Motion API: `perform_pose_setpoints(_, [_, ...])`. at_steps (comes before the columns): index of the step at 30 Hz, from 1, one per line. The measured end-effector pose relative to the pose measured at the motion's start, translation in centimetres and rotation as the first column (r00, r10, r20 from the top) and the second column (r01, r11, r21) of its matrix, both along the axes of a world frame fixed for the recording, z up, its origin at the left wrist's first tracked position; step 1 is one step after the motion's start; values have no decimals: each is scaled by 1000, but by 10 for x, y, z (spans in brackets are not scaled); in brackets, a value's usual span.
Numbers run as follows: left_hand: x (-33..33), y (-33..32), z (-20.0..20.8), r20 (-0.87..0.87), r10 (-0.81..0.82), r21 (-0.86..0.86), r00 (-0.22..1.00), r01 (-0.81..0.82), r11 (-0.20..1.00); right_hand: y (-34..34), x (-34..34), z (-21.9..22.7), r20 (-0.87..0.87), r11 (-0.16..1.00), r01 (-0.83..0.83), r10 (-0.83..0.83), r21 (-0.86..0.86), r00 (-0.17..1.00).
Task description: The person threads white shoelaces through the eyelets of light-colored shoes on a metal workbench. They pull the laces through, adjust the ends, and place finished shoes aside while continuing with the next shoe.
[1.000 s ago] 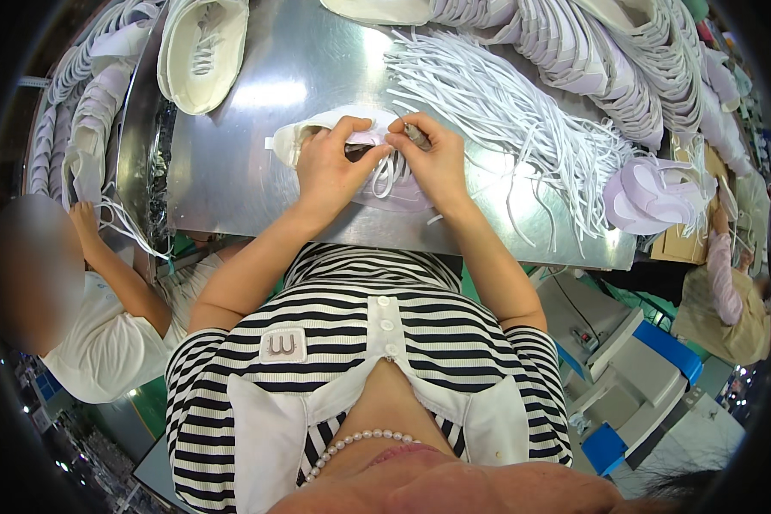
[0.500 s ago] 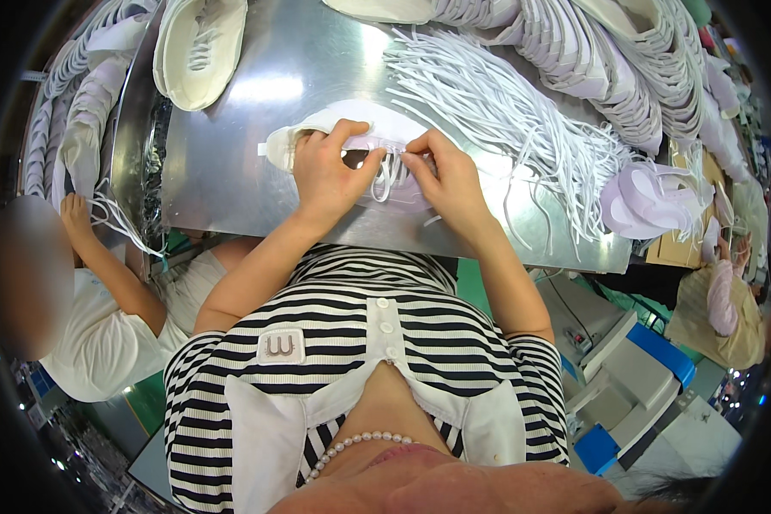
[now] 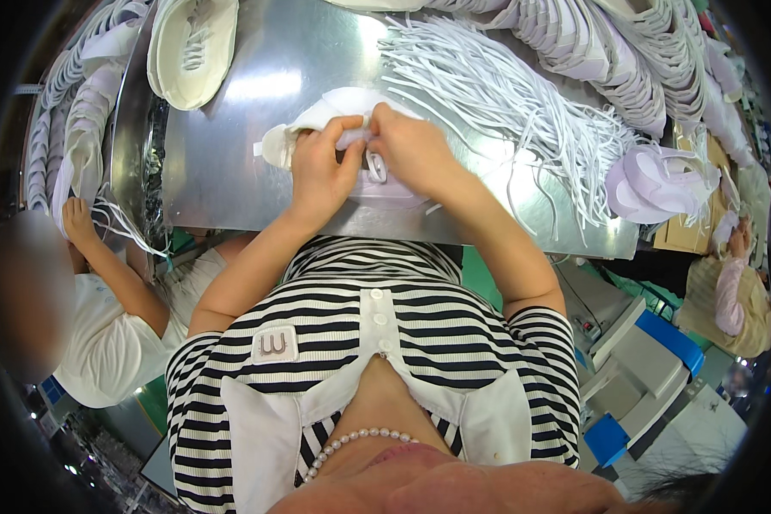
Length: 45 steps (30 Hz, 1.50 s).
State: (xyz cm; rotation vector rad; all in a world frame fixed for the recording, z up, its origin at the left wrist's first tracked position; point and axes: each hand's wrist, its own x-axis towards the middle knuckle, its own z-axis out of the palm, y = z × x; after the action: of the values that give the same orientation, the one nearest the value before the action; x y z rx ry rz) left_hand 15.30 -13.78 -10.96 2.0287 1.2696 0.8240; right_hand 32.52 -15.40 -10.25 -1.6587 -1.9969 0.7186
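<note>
1. The left hand (image 3: 324, 171) pinches the shoe upper (image 3: 390, 190) by its opening edge, between thumb and fingers; the right hand (image 3: 411, 154) has its fingertips drawn together there, but I cannot tell what they pinch.

2. The shoe upper lies on the surface (image 3: 223, 163), beneath both hands. It should be light, soft and floppy, easier to crease than break; the eyelet edge looks the surest hold.

3. The white lace (image 3: 380, 176) loops over the shoe upper's opening, probably limp and best taken near its tip. Its ends and the nearest eyelets are hidden.

4. Right of the shoe upper spreads a tangled lace pile (image 3: 505, 94); beyond that, stacked uppers (image 3: 574, 60) are cut off at the top.
</note>
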Motion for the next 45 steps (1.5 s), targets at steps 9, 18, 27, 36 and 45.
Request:
perform_pose_setpoints(9, [6,16,-6,128,101,-231,987,-70,971,-25,19,-10,-460,933,351,-345,-76,818])
perform_pose_setpoints(18, [19,22,-6,66,151,-95,986,-144,985,-26,13,-15,-470,899,434,-411,-63,781])
perform_pose_setpoints(27, [-6,29,32,308,-7,-625,951,208,752,-30,10,-19,-669,849,514,-314,120,674])
perform_pose_setpoints(36, [-3,29,23,334,-111,-573,936,295,765,-21,-2,-27,-269,800,247,-111,547,957])
perform_pose_setpoints(45, [8,47,17,290,9,-539,957,155,828,-68,-23,11,-380,765,72,234,641,895])
